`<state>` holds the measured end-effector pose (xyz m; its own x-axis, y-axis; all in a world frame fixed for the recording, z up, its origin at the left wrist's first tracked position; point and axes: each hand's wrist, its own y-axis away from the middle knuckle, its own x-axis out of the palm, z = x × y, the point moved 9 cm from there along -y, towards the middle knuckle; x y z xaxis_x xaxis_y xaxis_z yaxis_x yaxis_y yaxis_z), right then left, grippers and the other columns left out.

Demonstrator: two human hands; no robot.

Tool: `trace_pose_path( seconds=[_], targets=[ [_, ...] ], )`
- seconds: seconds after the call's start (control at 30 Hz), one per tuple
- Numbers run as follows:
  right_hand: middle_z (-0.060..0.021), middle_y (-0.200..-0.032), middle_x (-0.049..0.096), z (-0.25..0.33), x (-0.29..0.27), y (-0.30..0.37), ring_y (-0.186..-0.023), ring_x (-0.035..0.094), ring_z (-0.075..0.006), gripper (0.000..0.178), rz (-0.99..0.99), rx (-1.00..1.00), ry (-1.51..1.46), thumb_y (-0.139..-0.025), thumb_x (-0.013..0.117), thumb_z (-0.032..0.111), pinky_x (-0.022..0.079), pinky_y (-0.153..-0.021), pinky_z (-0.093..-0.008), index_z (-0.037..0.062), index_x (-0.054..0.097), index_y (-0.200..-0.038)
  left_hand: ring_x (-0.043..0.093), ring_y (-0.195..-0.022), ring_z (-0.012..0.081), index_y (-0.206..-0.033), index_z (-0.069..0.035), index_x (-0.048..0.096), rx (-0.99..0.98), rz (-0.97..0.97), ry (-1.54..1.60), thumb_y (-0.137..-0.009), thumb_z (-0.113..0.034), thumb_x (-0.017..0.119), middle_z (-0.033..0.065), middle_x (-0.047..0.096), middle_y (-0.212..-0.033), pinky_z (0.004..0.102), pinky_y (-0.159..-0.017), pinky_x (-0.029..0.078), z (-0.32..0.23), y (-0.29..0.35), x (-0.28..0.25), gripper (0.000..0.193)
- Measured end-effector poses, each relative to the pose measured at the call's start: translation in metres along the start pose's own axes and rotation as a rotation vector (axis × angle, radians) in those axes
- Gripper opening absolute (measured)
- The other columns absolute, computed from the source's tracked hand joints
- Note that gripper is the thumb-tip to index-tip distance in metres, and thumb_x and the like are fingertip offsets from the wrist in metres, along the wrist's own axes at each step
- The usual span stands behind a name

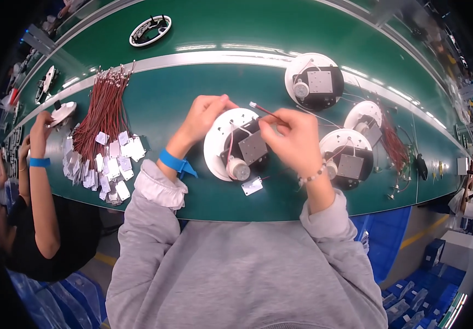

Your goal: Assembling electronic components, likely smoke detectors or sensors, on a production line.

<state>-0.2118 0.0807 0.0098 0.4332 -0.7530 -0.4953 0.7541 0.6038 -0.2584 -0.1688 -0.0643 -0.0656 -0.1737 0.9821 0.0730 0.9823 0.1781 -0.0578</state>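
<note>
Round white unit (213,145) sits on the counter (209,204) between my hands, grey box (253,148) and motor (240,171) already mounted. My right grip (297,137) pinches a red cable (266,112), connector (253,105) loose; plugging it in seems left (left grip (206,114), by the far rim: can't tell).

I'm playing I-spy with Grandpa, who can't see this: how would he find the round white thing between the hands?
Start at the long green table, on its near side. Between the left hand and the right hand is a white disc bearing a grey square part. Unlike its lookalikes to the right, it has a small white plate just below it.
</note>
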Motion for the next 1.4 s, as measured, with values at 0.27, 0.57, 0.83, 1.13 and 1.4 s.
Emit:
trace_pose_path(
  seconds=[0.27, 0.57, 0.83, 1.13, 1.4],
  targets=[
    [-0.0096, -0.057, 0.051, 0.019, 0.038, -0.003, -0.050, 0.050, -0.0230, 0.007, 0.191, -0.213, 0.228, -0.064, 0.058, 0.006, 0.040, -0.047, -0.0296, 0.0005, 0.061, -0.068, 0.053, -0.057, 0.0076, -0.080, 0.007, 0.061, 0.071, 0.003, -0.071, -0.085, -0.016, 0.041, 0.0074, 0.060, -0.065, 0.0198, -0.050, 0.041, -0.003, 0.003, 0.004, 0.031],
    [-0.0103, -0.063, 0.052, 0.024, 0.038, -0.002, -0.053, 0.052, -0.0235, 0.015, 0.170, -0.252, 0.137, -0.066, 0.057, -0.002, 0.041, -0.049, -0.0302, 0.0035, 0.064, -0.077, 0.054, -0.056, 0.0091, -0.076, 0.007, 0.060, -0.053, -0.117, 0.225, -0.086, -0.020, 0.040, 0.0097, 0.060, -0.066, 0.0205, -0.050, 0.042, 0.019, 0.002, 0.004, 0.035],
    [-0.0094, -0.065, 0.053, 0.021, 0.033, -0.009, -0.053, 0.050, -0.0187, 0.013, 0.167, -0.272, 0.143, -0.064, 0.058, -0.003, 0.039, -0.047, -0.0257, 0.0021, 0.064, -0.075, 0.057, -0.058, 0.0132, -0.080, 0.008, 0.058, -0.107, -0.116, 0.216, -0.086, -0.024, 0.038, 0.0126, 0.061, -0.070, 0.0223, -0.054, 0.046, 0.026, 0.004, 0.003, 0.038],
    [-0.0097, -0.063, 0.056, 0.024, 0.029, -0.016, -0.056, 0.056, -0.0214, 0.014, 0.173, -0.233, 0.207, -0.062, 0.061, -0.002, 0.043, -0.049, -0.0284, 0.0007, 0.056, -0.075, 0.053, -0.051, 0.0093, -0.077, 0.007, 0.059, -0.086, -0.186, 0.254, -0.086, -0.022, 0.041, 0.0104, 0.060, -0.062, 0.0197, -0.046, 0.040, 0.028, 0.003, 0.001, 0.036],
    [-0.0105, -0.060, 0.053, 0.037, 0.029, -0.012, -0.057, 0.055, -0.0271, 0.032, 0.175, -0.252, 0.312, -0.061, 0.059, -0.003, 0.043, -0.052, -0.0326, 0.0021, 0.047, -0.090, 0.054, -0.051, 0.0095, -0.076, 0.007, 0.059, -0.080, -0.211, 0.271, -0.086, -0.022, 0.040, 0.0101, 0.060, -0.062, 0.0197, -0.046, 0.041, 0.024, 0.005, -0.001, 0.036]
  ],
)
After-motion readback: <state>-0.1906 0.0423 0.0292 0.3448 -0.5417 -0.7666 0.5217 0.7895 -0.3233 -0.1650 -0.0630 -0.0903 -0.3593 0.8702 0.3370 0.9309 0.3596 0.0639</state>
